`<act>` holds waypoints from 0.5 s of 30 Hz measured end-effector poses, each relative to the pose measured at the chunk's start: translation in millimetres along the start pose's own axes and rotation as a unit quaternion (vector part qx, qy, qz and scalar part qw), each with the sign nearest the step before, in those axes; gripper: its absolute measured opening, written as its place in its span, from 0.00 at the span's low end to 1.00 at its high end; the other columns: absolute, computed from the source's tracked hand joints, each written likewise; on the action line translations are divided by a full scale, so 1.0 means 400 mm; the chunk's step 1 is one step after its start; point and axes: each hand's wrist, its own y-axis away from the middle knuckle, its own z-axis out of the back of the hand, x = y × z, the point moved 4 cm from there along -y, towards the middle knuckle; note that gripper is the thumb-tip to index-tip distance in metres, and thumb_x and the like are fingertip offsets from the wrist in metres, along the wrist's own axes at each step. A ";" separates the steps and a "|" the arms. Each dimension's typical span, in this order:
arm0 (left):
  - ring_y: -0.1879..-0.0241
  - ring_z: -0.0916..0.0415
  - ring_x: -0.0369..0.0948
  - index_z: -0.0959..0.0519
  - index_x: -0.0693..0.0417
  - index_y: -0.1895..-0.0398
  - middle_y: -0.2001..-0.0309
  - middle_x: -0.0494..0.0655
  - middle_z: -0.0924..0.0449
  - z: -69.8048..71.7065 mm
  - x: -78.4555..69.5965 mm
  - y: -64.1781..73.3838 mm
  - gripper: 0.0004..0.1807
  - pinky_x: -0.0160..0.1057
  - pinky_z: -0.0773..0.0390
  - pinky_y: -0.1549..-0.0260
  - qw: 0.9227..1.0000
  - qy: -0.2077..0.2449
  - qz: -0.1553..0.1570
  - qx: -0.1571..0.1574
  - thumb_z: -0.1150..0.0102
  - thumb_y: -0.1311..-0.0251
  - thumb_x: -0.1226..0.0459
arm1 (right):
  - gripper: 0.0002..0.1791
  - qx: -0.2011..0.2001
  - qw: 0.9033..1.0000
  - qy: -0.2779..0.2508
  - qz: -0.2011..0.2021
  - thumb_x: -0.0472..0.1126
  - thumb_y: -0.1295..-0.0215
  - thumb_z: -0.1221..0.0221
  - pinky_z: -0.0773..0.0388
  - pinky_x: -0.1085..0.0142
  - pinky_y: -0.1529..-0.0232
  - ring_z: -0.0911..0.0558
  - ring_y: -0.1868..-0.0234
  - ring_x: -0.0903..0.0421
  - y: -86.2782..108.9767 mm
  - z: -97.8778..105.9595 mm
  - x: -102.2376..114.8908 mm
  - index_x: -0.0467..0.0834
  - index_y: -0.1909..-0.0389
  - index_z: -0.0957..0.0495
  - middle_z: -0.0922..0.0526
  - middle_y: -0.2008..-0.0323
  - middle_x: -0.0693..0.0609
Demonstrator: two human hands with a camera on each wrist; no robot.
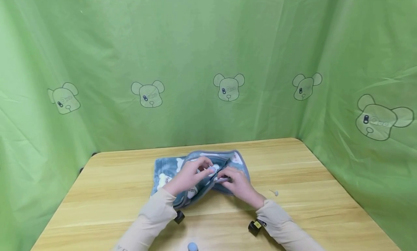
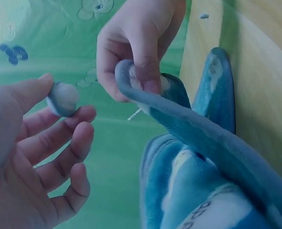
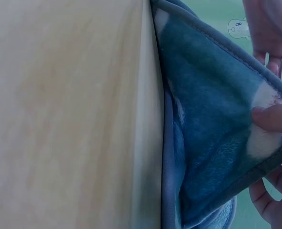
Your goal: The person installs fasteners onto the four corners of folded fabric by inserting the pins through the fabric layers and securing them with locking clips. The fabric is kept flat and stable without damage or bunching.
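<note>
A blue fleece blanket point(image 1: 169, 173) with white patches lies bunched at the middle of the wooden table point(image 1: 107, 193). My left hand point(image 1: 208, 170) hovers over it and pinches a small blue-and-white ball point(image 1: 212, 169) between thumb and fingers. The left wrist view shows that ball point(image 2: 62, 98) at the fingertips of the left hand point(image 2: 60, 105). Beside it my right hand point(image 1: 228, 179) pinches the blanket's grey hemmed edge point(image 2: 188, 124) and lifts it off the table. In the right wrist view the right thumb point(image 3: 274, 118) presses on a white patch of the blanket point(image 3: 212, 129).
A small white pin-like thing point(image 1: 274, 192) lies on the table right of my hands. Another blue-and-white ball point(image 1: 192, 246) sits at the near edge. Green curtains point(image 1: 208, 63) printed with bears close in the back and both sides.
</note>
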 end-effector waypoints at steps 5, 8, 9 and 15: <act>0.65 0.20 0.40 0.23 0.49 0.56 0.64 0.45 0.17 -0.015 0.046 -0.026 0.09 0.32 0.22 0.66 0.996 0.055 0.060 -0.040 0.45 0.32 0.55 | 0.10 0.002 1.000 0.003 0.009 0.32 0.50 0.30 0.21 0.66 0.60 0.19 0.65 0.60 0.000 0.002 -0.001 0.47 0.69 0.18 0.16 0.69 0.56; 0.68 0.22 0.37 0.23 0.49 0.57 0.65 0.47 0.17 -0.030 0.071 -0.036 0.09 0.32 0.22 0.66 0.992 0.072 0.087 -0.050 0.44 0.32 0.55 | 0.09 0.007 1.000 0.001 0.008 0.33 0.48 0.31 0.20 0.65 0.59 0.19 0.64 0.60 0.000 0.002 -0.002 0.47 0.68 0.18 0.16 0.69 0.56; 0.68 0.23 0.36 0.23 0.50 0.57 0.66 0.49 0.17 -0.036 0.078 -0.039 0.09 0.32 0.22 0.67 0.992 0.076 0.091 -0.051 0.44 0.32 0.56 | 0.08 0.009 1.000 0.001 0.008 0.33 0.48 0.31 0.20 0.65 0.59 0.19 0.64 0.60 0.000 0.002 -0.002 0.47 0.68 0.18 0.16 0.68 0.56; 0.68 0.22 0.40 0.23 0.53 0.56 0.65 0.57 0.18 -0.068 0.098 -0.045 0.10 0.32 0.24 0.67 0.990 0.092 0.094 -0.045 0.46 0.31 0.57 | 0.08 0.011 1.000 -0.001 0.006 0.33 0.48 0.32 0.20 0.64 0.59 0.19 0.63 0.59 0.001 0.002 -0.002 0.48 0.69 0.18 0.16 0.68 0.56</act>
